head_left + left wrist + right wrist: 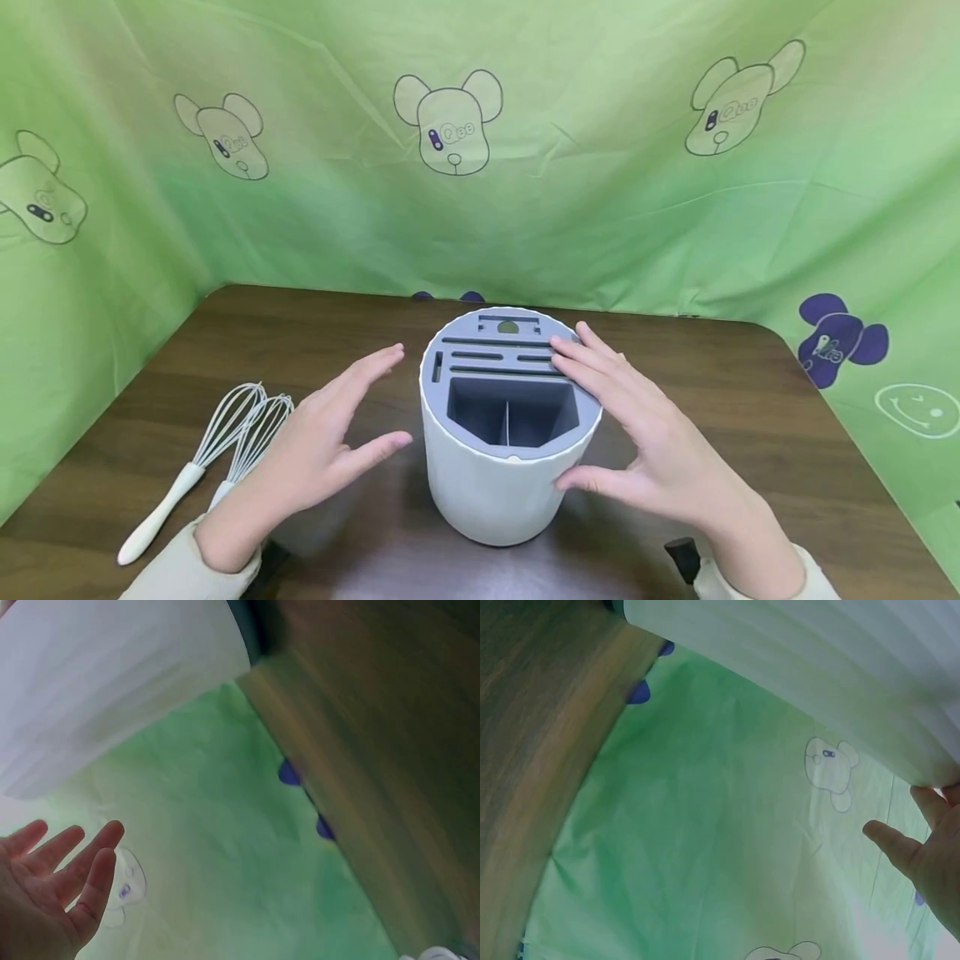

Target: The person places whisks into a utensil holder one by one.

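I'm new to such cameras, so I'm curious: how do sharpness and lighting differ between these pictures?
Head view: white holder and whisks fairly crisp, a pale sheen low on the tabletop; left wrist view: softer, with the tabletop dark at upper right; right wrist view: also soft, the green cloth washed out at lower right.

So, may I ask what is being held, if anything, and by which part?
Nothing appears gripped: the open right hand only touches the slotted utensil holder at its upper rim; the left hand is apart from it.
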Available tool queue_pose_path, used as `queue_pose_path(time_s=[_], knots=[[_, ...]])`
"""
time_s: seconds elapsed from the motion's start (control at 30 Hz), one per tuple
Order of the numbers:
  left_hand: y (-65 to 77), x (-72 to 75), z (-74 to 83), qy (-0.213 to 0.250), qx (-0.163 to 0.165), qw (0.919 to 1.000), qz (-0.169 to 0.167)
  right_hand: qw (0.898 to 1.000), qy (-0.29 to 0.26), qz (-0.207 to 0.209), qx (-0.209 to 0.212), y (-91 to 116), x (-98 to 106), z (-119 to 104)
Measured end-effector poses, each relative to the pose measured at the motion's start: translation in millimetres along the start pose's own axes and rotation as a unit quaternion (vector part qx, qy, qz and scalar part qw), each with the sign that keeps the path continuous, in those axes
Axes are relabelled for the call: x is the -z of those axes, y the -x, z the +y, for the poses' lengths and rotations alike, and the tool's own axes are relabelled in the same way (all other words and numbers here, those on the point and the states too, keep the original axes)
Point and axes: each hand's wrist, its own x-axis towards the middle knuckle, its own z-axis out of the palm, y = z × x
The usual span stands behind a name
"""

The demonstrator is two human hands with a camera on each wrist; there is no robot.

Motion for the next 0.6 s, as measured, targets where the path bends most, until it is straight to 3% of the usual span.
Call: queue_pose_path(time_s=[0.3, 0.43, 0.6], knots=[[28.9, 19.3, -18.2, -0.049, 0.048, 0.9972, 0.03, 0.999, 0.009, -0.03, -0.023, 0, 0, -1], [33.7, 26.9, -26.0, -0.069, 0.067, 0.995, 0.027, 0.999, 0.014, -0.032, -0.035, 2, 3, -2], [39.8, 37.2, -33.1, -0.08, 0.105, 0.9913, 0.009, 1.0, 0.008, -0.015, -0.018, 2, 2, -2]])
